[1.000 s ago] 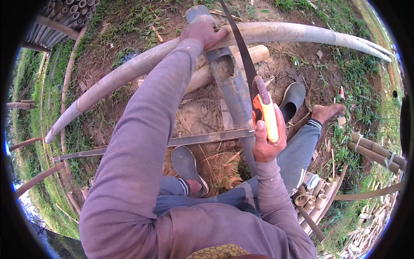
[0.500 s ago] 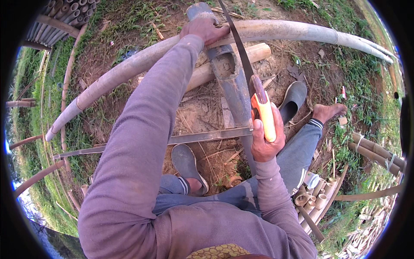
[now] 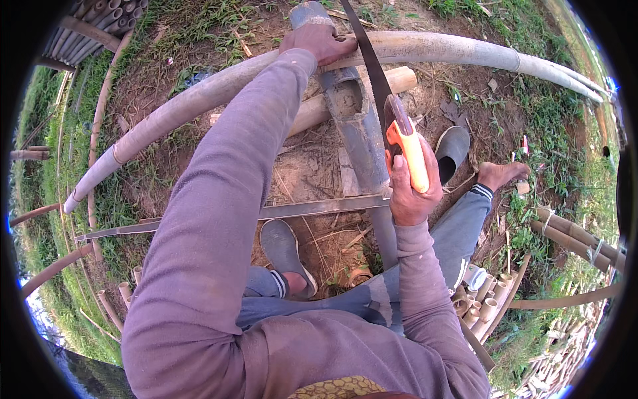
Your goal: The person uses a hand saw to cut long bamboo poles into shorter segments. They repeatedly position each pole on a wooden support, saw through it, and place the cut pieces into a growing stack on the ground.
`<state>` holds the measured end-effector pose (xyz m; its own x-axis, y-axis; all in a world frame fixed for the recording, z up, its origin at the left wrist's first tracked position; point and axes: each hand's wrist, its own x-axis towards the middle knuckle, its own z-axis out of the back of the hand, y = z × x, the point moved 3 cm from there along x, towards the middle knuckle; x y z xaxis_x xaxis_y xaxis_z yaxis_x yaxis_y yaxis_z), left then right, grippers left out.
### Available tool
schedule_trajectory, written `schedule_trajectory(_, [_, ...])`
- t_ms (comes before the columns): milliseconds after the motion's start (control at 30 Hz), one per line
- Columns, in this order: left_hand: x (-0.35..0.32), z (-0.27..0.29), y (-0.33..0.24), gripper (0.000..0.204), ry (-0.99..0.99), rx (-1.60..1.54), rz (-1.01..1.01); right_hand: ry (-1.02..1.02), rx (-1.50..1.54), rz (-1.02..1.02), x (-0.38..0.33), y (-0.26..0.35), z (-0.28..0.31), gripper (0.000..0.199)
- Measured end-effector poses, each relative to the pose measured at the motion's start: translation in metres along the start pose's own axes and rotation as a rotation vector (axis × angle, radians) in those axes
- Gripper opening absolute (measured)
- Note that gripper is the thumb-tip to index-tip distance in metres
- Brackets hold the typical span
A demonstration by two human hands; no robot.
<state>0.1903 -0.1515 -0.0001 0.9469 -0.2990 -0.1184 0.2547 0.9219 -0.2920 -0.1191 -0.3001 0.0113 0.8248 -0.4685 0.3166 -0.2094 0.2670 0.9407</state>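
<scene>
While the left grip (image 3: pixel 319 44) clasps the long bamboo pole (image 3: pixel 445 48), the right grip (image 3: pixel 416 197) is wrapped around the orange saw handle (image 3: pixel 413 159); saw blade (image 3: pixel 373 66) overlaps pole, contact unclear.

Long pale-grey round bamboo pole (image 3: pixel 452 50) lies left to right across blue-grey notched bamboo tube (image 3: pixel 367 156). Left hand (image 3: pixel 318 44) on pole at crossing. Right hand (image 3: pixel 413 205) around orange-handled metal saw (image 3: pixel 409 153); blade (image 3: pixel 372 63) passes in front of pole, right of left hand. Tan round bamboo log (image 3: pixel 402 80) under tube, nearer body (image 3: pixel 319 346) than pole. Long flat grey strip (image 3: pixel 319 207) over tube, nearer body than log. Grey rounded clogs (image 3: pixel 280 246): 1 left of tube, 1 right.
</scene>
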Motion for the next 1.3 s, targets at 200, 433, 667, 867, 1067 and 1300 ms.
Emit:
schedule_trajectory(200, [0.001, -0.005, 0.008, 0.078, -0.014, 0.003, 0.027, 0.058, -0.114, 0.0, -0.055, 0.019, 0.041, 0.052])
schedule_trajectory(433, [0.004, -0.011, 0.002, 0.077, -0.013, 0.02, -0.013, 0.013, 0.003, 0.029, 0.037, -0.011, -0.023, 0.045])
schedule_trajectory(667, [-0.002, 0.007, 0.005, 0.074, 0.036, 0.012, 0.023, 0.07, -0.253, 0.165, -0.037, 0.012, 0.026, 0.048])
schedule_trajectory(867, [-0.011, 0.003, -0.006, 0.081, 0.031, 0.019, 0.023, 0.035, -0.03, -0.019, -0.039, 0.009, 0.019, 0.048])
schedule_trajectory(1067, [0.002, -0.002, 0.013, 0.078, 0.023, -0.147, -0.019, -0.013, 0.115, -0.052, 0.042, -0.005, -0.034, 0.04])
schedule_trajectory(1300, [-0.089, 0.036, 0.098, 0.118, -0.273, 0.203, -0.146, -0.048, 0.098, -0.057, 0.04, 0.003, -0.034, 0.033])
